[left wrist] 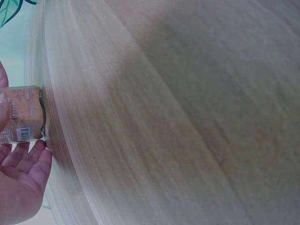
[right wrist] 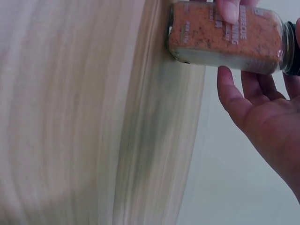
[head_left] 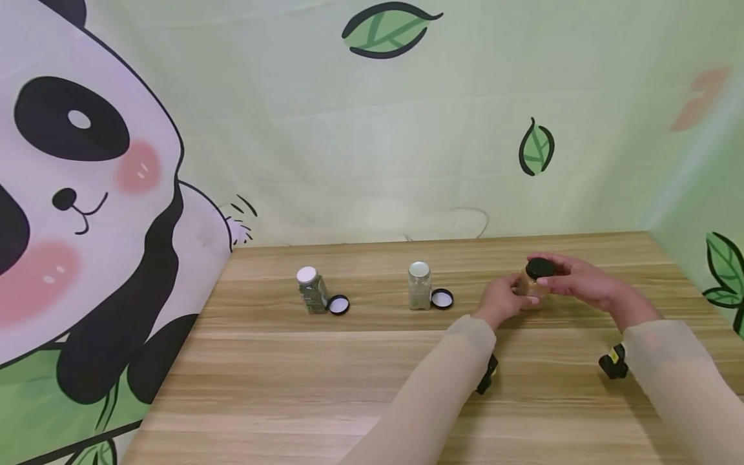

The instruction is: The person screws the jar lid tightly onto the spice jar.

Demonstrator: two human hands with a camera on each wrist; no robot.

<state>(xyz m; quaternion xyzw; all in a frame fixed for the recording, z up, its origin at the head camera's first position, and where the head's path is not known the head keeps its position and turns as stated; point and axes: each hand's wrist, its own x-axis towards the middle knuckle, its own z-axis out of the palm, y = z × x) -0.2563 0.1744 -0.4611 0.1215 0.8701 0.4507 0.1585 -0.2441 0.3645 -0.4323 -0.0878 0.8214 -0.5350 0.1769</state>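
Note:
A square glass seasoning jar [right wrist: 225, 35] with orange-red barbecue seasoning stands at the right of the table. My left hand [head_left: 501, 300] grips its body low down, the thumb across the front. Up at the black lid [head_left: 540, 268], my right hand [head_left: 584, 282] has its thumb and fingers round the rim. The lid sits on the jar's neck. In the left wrist view, the jar's barcode label [left wrist: 23, 134] faces the camera. Part of the right hand lies outside the right wrist view.
A jar with greenish contents [head_left: 314, 294] stands at left, a black lid [head_left: 338, 305] beside it. In the middle is a pale jar [head_left: 420, 287], another black lid [head_left: 442, 298] lying right of it. Behind the wooden table [head_left: 325, 381] hangs a panda-print cloth [head_left: 302, 116].

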